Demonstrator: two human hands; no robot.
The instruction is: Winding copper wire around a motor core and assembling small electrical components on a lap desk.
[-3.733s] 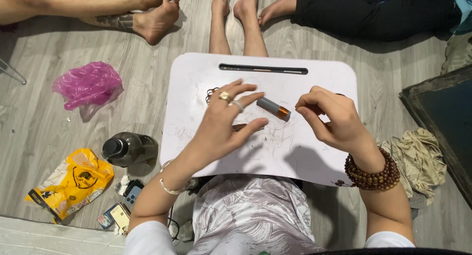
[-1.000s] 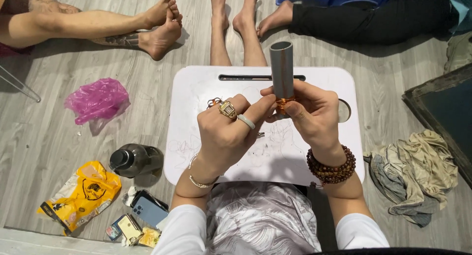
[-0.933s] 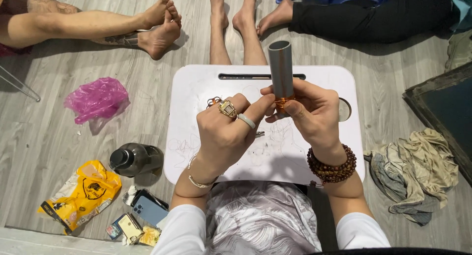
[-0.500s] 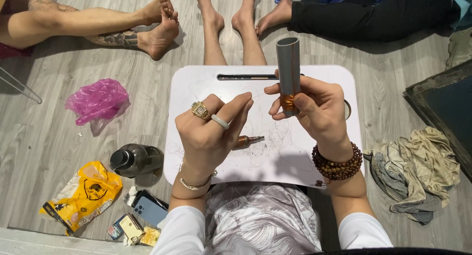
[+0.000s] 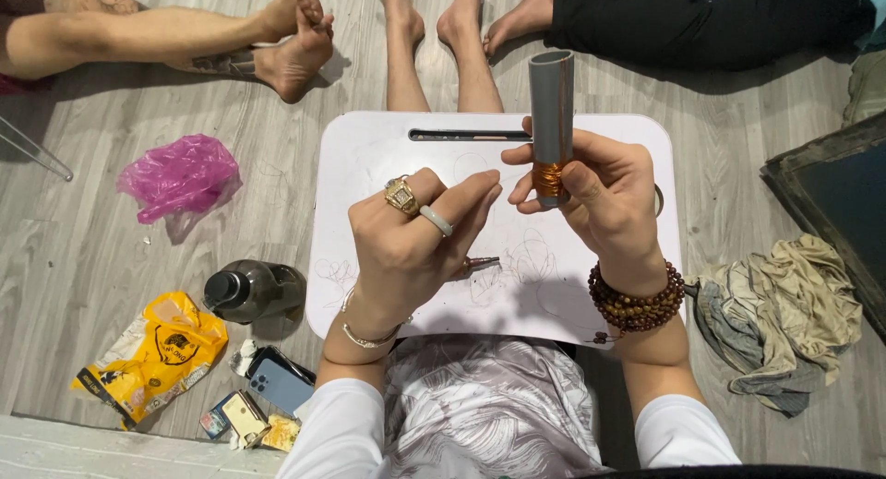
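Note:
My right hand (image 5: pixel 604 197) grips a grey tube (image 5: pixel 551 110) upright above a white lap table (image 5: pixel 369 165); copper-coloured wire (image 5: pixel 547 177) is wound round the tube's lower part. My left hand (image 5: pixel 411 244), with two rings, hovers just left of the tube, fingers pinched together; a very thin wire strand seems to run from them towards the coil. A small dark tool (image 5: pixel 480 261) lies on the table under my left hand. Loose thin wire loops lie on the table top.
Bare legs and feet of other people (image 5: pixel 295 45) rest on the wooden floor beyond the table. A pink plastic bag (image 5: pixel 180 174), a dark bottle (image 5: pixel 254 290), a yellow packet (image 5: pixel 152 354) and phones (image 5: pixel 277 387) lie left. Crumpled cloth (image 5: pixel 784 313) and a dark frame (image 5: pixel 835 202) are right.
The tube went from lying slanted between my hands to standing upright in my right hand. In the last second my left hand drew away to the left and lower.

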